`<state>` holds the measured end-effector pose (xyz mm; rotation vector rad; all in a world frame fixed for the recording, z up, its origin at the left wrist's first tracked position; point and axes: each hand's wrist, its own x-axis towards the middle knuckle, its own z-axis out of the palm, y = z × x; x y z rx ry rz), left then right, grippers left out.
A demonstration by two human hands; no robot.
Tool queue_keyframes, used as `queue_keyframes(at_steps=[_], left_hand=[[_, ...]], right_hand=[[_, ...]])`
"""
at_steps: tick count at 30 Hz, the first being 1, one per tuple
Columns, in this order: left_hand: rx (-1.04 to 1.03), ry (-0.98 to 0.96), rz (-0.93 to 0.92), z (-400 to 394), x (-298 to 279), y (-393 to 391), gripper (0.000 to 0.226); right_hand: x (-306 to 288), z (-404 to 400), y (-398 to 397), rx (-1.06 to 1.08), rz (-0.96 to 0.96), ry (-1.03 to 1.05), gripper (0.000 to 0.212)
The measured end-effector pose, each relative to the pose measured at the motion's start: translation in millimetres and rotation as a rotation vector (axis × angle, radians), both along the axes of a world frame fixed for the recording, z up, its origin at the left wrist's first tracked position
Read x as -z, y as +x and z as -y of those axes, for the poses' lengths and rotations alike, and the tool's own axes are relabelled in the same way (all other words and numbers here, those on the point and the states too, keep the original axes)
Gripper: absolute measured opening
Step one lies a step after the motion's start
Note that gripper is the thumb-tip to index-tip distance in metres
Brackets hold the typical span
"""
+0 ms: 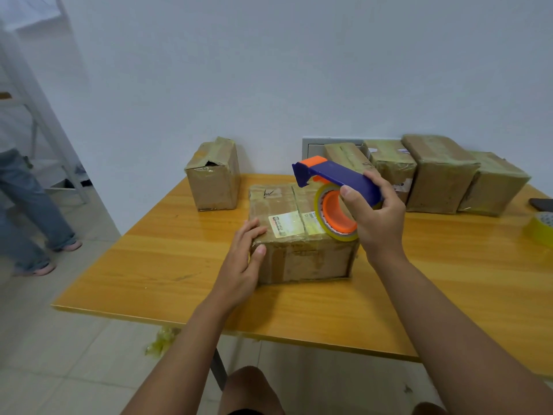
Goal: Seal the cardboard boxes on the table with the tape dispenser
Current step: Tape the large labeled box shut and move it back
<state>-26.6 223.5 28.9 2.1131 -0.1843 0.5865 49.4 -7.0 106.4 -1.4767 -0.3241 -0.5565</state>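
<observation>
Head view. The right hand (378, 217) grips the blue handle of the dispenser (335, 187), held above the right half of the box (299, 235) at the table's (179, 265) middle; the orange-tipped cutter end points away and to the left, so the tool's long axis runs obliquely across the box top, with the yellowish roll hanging just over the near right edge. The left hand (248, 256) rests with relaxed fingers on the box's near left corner, steadying it, and holds nothing. The box lies directly below and left of the grip. It is brown, creased, wrapped in old tape, with a pale label on top; whether the roll touches the lid cannot be told. Other boxes stand well apart near the wall.
</observation>
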Motion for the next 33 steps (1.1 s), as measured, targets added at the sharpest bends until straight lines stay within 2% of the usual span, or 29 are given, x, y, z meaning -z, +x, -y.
queue_keyframes(at_steps=[16,21,25,33], left_hand=[[-0.016,-0.046,-0.004,10.7,2.8,2.9,0.035],[-0.081,-0.253,0.031,16.9,-8.1,6.1,0.031],[-0.041,-0.104,0.002,10.8,-0.8,6.3,0.033],[-0.035,-0.075,-0.001,13.4,3.4,5.4,0.037]], right_hand=[[-1.9,1.9,1.4,-0.007,-0.002,-0.037,0.05],[-1.7,1.4,0.2,-0.008,0.008,-0.048,0.048],[-2.6,1.3,-0.2,-0.014,0.007,-0.047,0.049],[-2.8,1.2,0.3,-0.011,0.002,-0.053,0.048]])
